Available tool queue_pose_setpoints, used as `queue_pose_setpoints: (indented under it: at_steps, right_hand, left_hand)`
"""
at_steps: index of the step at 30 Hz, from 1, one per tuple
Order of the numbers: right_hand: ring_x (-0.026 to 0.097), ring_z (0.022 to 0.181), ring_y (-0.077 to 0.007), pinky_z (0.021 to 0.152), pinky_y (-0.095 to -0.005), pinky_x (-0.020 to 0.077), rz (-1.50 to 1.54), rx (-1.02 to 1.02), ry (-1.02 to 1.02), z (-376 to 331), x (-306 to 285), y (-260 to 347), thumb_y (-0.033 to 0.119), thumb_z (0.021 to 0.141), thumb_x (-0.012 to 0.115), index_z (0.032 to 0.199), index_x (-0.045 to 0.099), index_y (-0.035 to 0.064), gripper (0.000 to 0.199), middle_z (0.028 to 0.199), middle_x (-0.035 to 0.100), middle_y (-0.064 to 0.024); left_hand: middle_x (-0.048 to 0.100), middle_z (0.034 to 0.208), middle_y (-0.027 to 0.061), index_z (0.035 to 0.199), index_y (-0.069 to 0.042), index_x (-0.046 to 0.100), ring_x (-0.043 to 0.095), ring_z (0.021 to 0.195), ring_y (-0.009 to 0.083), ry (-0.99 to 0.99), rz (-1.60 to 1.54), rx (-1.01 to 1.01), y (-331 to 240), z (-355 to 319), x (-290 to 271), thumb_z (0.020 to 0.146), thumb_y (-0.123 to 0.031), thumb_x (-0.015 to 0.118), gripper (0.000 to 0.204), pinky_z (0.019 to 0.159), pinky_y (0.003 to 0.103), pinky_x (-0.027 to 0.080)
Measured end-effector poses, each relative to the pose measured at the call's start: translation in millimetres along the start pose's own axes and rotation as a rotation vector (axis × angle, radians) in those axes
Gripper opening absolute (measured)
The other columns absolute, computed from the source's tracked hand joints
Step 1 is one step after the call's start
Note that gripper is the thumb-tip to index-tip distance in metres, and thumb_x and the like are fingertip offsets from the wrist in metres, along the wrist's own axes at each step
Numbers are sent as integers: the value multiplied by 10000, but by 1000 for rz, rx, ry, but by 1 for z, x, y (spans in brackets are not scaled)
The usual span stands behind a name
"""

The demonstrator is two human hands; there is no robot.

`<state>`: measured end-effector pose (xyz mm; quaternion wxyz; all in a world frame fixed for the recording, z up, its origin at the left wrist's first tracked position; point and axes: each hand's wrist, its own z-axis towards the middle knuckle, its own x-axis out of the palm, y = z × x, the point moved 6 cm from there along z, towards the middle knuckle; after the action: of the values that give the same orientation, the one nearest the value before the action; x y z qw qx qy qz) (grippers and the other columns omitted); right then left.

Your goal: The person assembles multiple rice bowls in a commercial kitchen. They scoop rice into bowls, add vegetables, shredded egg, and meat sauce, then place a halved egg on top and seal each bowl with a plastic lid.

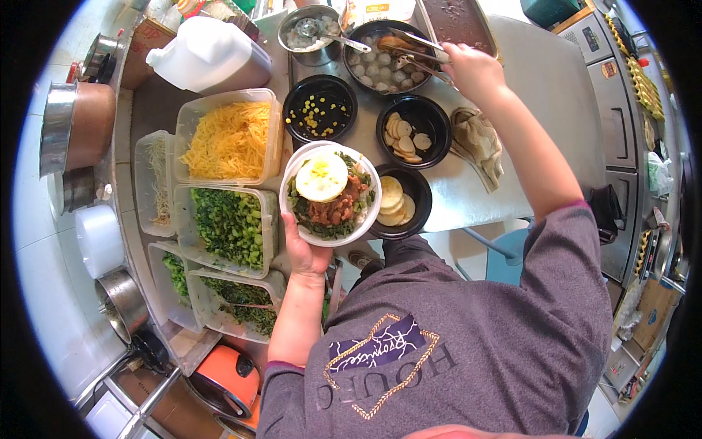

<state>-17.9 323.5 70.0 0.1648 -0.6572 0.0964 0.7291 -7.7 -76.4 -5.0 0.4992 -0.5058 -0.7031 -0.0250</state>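
My left hand (306, 252) supports a white bowl (375, 196) from below and the side. In the bowl lie a round fried egg (322, 179), chopped browned meat (340, 208) and dark leafy greens; what is beneath them is hidden. At the far side my right hand (472, 67) grips metal tongs (420, 53). The tongs' tips reach over a black bowl (398, 93) of pale round balls, beside a brownish piece I cannot make out. Near the white bowl stand black bowls with yellow bits (320, 110), pale round slices (402, 137) and yellowish discs (393, 194).
Tubs of yellow shreds (227, 143), chopped greens (227, 227) and darker greens (245, 304) line the left. Behind them stands a white jug (208, 58). A metal pot (311, 33) holds a slotted ladle. A crumpled cloth (477, 143) lies right of the bowls.
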Motion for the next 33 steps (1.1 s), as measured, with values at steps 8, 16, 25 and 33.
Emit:
queue_pose_setpoints:
  at_steps: [8, 16, 25, 33]
  right_hand:
    - [661, 969, -286, 814, -387, 535, -197, -24, 509, 86, 24, 24, 271, 855, 644, 958, 681, 49, 248, 962, 692, -134]
    - [636, 979, -294, 808, -404, 503, 239, 172, 191, 22, -21, -33, 300, 884, 629, 1160, 625, 108, 336, 1027, 674, -137]
    - [465, 702, -12, 568, -163, 363, 1384, 98, 161, -69, -37, 58, 95, 915, 619, 1303, 534, 22, 404, 936, 590, 25]
    - [599, 748, -131, 695, -257, 492, 1198, -376, 398, -99, -51, 208, 82, 792, 731, 1261, 586, 106, 491, 934, 634, -44]
  left_hand:
    - [379, 1475, 87, 1463, -136, 316, 388, 1330, 297, -74, 0, 29, -3, 12, -1, 899, -596, 495, 749, 1112, 477, 320]
    - [348, 1495, 79, 1479, -152, 274, 369, 1350, 293, -35, -77, 56, -8, 30, 9, 894, -597, 508, 772, 1122, 482, 312]
    - [383, 1474, 81, 1461, -141, 317, 395, 1334, 285, -8, -181, 100, -14, 45, 23, 921, -603, 447, 722, 1099, 487, 341]
    - [438, 1418, 110, 1429, -105, 350, 443, 1289, 291, -147, -303, 284, -45, -14, 0, 946, -616, 357, 703, 1079, 471, 371]
